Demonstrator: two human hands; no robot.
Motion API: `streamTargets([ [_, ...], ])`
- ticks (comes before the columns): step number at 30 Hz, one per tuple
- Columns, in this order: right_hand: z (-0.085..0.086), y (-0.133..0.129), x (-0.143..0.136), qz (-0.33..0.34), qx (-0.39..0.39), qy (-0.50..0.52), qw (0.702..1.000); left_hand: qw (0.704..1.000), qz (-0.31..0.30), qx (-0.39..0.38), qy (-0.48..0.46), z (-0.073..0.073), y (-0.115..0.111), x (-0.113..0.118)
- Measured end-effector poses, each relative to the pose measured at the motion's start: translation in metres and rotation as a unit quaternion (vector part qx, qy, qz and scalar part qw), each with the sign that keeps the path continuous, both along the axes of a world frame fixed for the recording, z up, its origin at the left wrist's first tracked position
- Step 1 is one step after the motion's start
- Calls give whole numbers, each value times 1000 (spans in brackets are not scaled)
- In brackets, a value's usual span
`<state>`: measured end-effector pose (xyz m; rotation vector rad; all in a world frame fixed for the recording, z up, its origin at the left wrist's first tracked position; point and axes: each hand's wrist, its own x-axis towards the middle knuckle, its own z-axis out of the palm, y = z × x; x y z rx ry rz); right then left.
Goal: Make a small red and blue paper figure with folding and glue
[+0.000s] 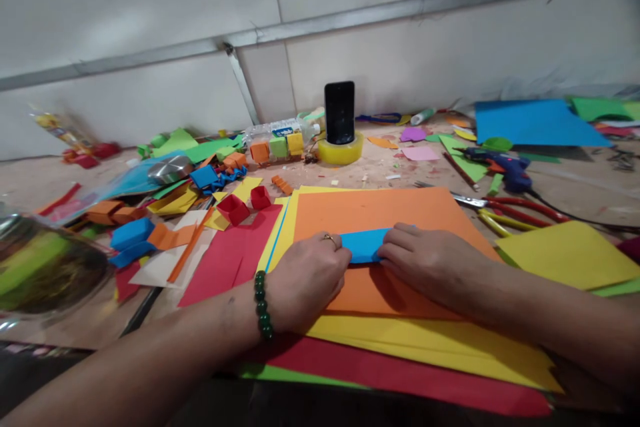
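A folded strip of blue paper lies across the orange sheet, held at both ends. My left hand, with a ring and a green bead bracelet, is closed on its left end. At the right end, my right hand grips it with bent fingers. Both hands hide the strip's ends. Below the orange sheet are stacked yellow sheets and a red sheet, with a green edge showing at the bottom.
Scissors with red and yellow handles and a blue glue gun lie to the right. A phone stands in a tape roll at the back. Small folded paper boxes and a glass jar are on the left.
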<state>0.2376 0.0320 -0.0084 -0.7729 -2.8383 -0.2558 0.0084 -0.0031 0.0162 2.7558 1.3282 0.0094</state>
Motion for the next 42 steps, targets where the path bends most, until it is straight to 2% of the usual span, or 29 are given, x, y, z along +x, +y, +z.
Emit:
streamTargets([
  [3, -2, 3, 1, 3, -5, -33, 999, 1000, 0, 3, -10, -1, 0, 0],
  [9, 0, 4, 3, -5, -46, 5, 999, 998, 20, -27, -47, -4, 3, -5],
  [13, 6, 0, 2, -14, -73, 5, 997, 996, 12, -36, -79, -3, 3, -10],
  [18, 13, 0, 1, -40, -152, 38, 987, 991, 19, -58, -122, -3, 6, -14],
  [22, 14, 5, 2, -63, -233, 53, 969, 988, 45, -72, -128, -4, 10, -15],
  [25, 14, 7, 2, -90, -261, 61, 959, 984, 67, -90, -141, -6, 11, -14],
  [29, 13, 7, 2, -111, -272, 75, 953, 973, 86, -123, -174, -8, 11, -14],
  [34, 18, 4, 0, -96, -261, 69, 958, 976, 71, -118, -169, -5, 10, -14],
  [42, 20, -7, 9, 5, -193, 1, 981, 989, -9, -103, -103, 9, -3, -17],
])
